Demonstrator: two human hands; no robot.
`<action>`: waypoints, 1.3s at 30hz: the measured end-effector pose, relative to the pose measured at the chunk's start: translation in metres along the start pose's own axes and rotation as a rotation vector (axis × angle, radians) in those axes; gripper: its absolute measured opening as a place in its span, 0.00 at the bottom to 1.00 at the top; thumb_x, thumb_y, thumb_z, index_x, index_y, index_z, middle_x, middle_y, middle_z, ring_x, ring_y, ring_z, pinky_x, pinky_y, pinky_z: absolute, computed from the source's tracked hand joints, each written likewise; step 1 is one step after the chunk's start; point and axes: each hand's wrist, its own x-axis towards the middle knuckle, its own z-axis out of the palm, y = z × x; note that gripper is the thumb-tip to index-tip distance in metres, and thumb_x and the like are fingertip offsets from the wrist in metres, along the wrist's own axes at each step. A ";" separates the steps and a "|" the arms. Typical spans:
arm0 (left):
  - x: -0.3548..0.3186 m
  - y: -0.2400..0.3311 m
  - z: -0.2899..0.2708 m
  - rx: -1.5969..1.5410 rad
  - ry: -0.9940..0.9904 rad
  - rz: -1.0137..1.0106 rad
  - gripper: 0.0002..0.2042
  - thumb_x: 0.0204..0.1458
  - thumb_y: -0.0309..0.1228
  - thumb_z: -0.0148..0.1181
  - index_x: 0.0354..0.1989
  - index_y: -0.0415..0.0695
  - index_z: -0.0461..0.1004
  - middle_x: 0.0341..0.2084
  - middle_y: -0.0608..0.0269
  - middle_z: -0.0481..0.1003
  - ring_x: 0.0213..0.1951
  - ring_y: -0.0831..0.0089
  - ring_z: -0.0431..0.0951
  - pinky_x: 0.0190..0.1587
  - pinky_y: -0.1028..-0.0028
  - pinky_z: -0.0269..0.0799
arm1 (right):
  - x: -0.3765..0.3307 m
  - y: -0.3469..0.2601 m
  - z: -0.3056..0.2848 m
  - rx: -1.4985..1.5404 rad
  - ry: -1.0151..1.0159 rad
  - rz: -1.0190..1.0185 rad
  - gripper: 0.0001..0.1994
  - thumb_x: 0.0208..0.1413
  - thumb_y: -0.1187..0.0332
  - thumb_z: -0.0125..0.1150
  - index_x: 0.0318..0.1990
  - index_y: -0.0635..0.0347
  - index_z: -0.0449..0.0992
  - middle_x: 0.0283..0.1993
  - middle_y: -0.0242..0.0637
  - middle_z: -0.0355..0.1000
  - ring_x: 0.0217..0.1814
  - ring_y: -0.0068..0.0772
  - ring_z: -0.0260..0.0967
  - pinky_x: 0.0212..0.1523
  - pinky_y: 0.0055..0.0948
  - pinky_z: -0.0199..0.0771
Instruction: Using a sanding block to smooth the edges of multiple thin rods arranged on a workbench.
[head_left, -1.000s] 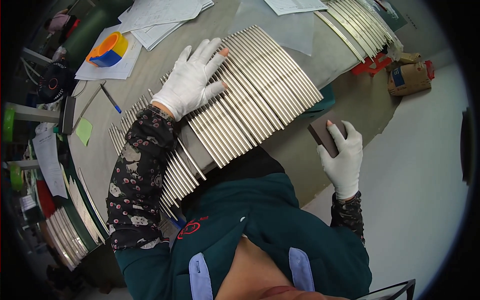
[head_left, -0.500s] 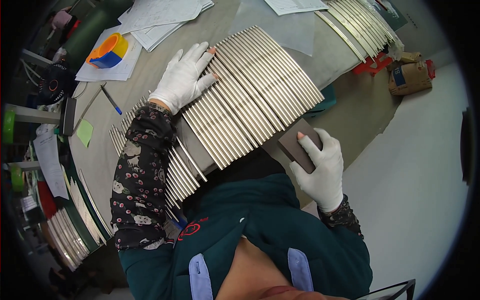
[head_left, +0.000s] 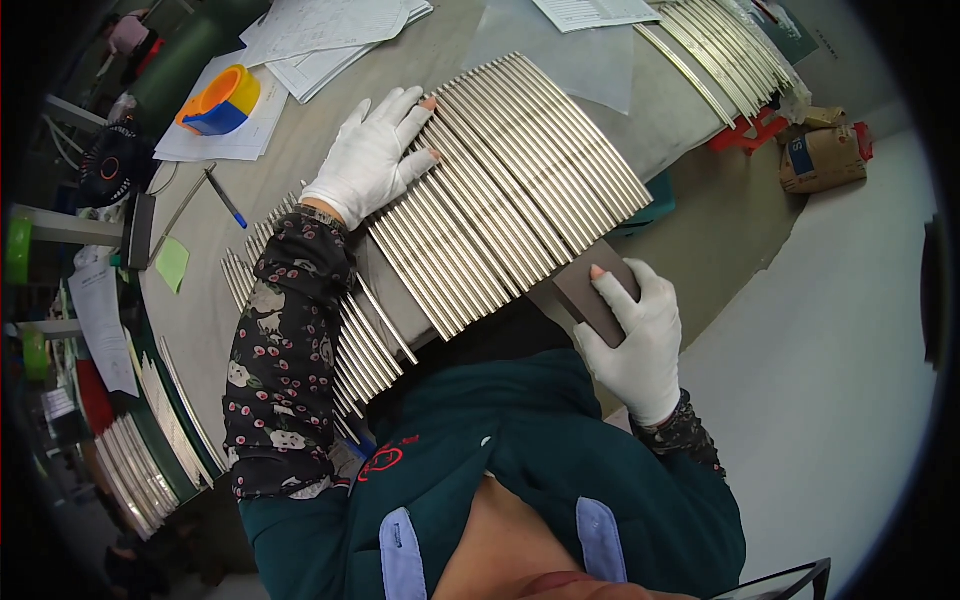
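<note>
A wide row of shiny metal rods (head_left: 520, 170) lies side by side on the table, their near ends reaching its front edge. On the left part of this row rests my left hand (head_left: 370, 150), in a white glove with bare fingertips, its fingers spread over the rods. My right hand (head_left: 640, 335), gloved the same way, grips a dark grey-brown rectangular block (head_left: 600, 290), possibly a sanding block. The block is right at the near ends of the rods; whether it touches them I cannot tell. Beneath my left forearm lies a smaller group of rods (head_left: 365, 345), partly hidden by the sleeve.
More rods (head_left: 725, 55) lie at the far right. Papers (head_left: 330, 40), a yellow, orange and blue tape dispenser (head_left: 220, 103), a blue pen (head_left: 226, 197) and a green note (head_left: 172, 264) are on the left of the table (head_left: 270, 165). A brown sack (head_left: 825, 160) stands beyond the right edge.
My right hand has shifted slightly left with the block, bringing it closer to the rod ends. My left hand stays in place on the rods.
</note>
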 end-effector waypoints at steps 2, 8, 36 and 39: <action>0.000 0.000 0.000 -0.002 0.001 -0.003 0.32 0.59 0.54 0.44 0.65 0.44 0.59 0.65 0.51 0.58 0.67 0.55 0.54 0.67 0.52 0.48 | 0.000 0.000 0.000 0.011 0.010 -0.025 0.28 0.36 0.65 0.71 0.51 0.53 0.74 0.53 0.48 0.62 0.49 0.49 0.63 0.49 0.41 0.69; 0.000 0.001 -0.001 0.008 -0.007 0.007 0.31 0.59 0.53 0.45 0.64 0.43 0.59 0.64 0.52 0.58 0.67 0.55 0.55 0.67 0.51 0.48 | 0.000 0.001 0.002 0.027 0.027 -0.032 0.28 0.36 0.65 0.71 0.51 0.53 0.74 0.53 0.48 0.62 0.49 0.49 0.63 0.49 0.41 0.69; -0.021 0.022 -0.029 0.010 0.049 -0.034 0.33 0.55 0.54 0.49 0.62 0.42 0.63 0.66 0.48 0.54 0.68 0.56 0.53 0.67 0.50 0.44 | 0.017 0.011 -0.022 0.027 0.146 -0.255 0.30 0.42 0.80 0.57 0.60 0.58 0.67 0.61 0.54 0.61 0.60 0.56 0.60 0.60 0.46 0.60; -0.055 0.035 -0.047 0.044 0.103 0.024 0.33 0.53 0.54 0.51 0.64 0.46 0.61 0.66 0.51 0.55 0.68 0.56 0.52 0.67 0.47 0.42 | 0.065 0.019 -0.021 -0.086 0.263 -0.728 0.17 0.50 0.65 0.65 0.46 0.61 0.72 0.50 0.67 0.67 0.44 0.66 0.69 0.41 0.56 0.72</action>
